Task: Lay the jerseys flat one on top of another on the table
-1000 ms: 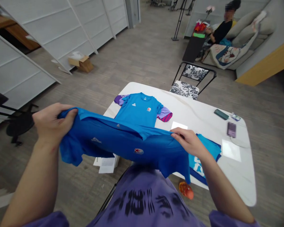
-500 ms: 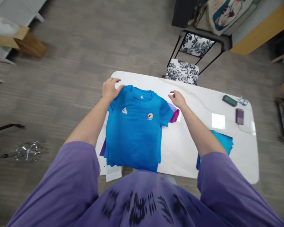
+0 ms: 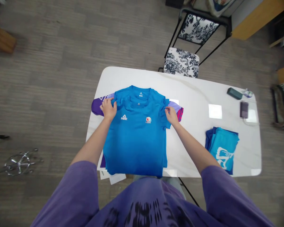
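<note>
A blue T-shirt with a white PEAK logo and a round badge lies spread front up on the table. Just above its neckline shows the collar of another blue T-shirt underneath. My left hand is closed on the top T-shirt at its left shoulder in the view. At the opposite shoulder, by the sleeve, my right hand pinches the fabric. Beneath them, a purple garment sticks out on the left, and lilac and pink-red cloth on the right.
Folded blue clothes lie on the white table at the right. Farther along are a dark green case and a blurred dark object. A patterned chair stands behind the far edge. White papers jut out near my body.
Both hands have come down from beside the collar area onto the shoulders of the top T-shirt. Its neckline now sits lower, and a second blue collar shows above it. The view has shifted.
</note>
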Motion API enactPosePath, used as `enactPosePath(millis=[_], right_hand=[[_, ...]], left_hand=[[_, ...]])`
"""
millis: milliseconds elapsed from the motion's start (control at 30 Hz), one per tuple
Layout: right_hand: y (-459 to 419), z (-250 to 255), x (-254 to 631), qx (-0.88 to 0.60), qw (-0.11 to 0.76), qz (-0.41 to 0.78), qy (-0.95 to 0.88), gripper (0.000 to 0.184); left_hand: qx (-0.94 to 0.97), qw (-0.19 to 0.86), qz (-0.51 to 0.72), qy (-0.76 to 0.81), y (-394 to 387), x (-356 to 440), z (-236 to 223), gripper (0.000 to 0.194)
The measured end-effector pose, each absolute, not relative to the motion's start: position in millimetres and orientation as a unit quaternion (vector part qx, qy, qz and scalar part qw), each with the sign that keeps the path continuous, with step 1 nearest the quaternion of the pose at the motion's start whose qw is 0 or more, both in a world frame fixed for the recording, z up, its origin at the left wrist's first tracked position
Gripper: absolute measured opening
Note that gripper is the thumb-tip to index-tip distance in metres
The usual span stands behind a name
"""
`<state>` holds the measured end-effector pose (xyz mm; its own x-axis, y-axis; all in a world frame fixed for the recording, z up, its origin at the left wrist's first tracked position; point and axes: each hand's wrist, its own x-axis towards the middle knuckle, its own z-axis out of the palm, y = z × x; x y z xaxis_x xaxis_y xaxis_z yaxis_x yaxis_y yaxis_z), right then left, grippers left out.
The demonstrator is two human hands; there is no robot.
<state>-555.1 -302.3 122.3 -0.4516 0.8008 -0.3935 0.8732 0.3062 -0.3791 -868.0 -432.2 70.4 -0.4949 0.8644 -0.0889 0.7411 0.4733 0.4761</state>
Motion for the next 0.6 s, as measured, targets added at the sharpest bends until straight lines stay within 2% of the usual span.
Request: enactPosePath(millis=[133, 367, 600], right_hand=[[-263.1, 100.6, -579.2, 0.527, 0.049, -0.267, 0.805, 0.03], [-249.8, 81.1, -585.5, 0.514, 0.072, -0.273, 0.81, 0.023], [-240.0, 76.7, -585.7, 0.5, 0.099, -0.293, 0.809, 0.03]], left_hand=[[0.519, 0.179, 0.156, 0.821, -386.9, -888.2, 55.9, 0.038], [0.563, 0.179, 0.124, 0.797, -364.9, -889.5, 54.8, 0.022], [0.576, 0.309, 0.089, 0.751, -347.6, -903.9, 45.6, 0.024]])
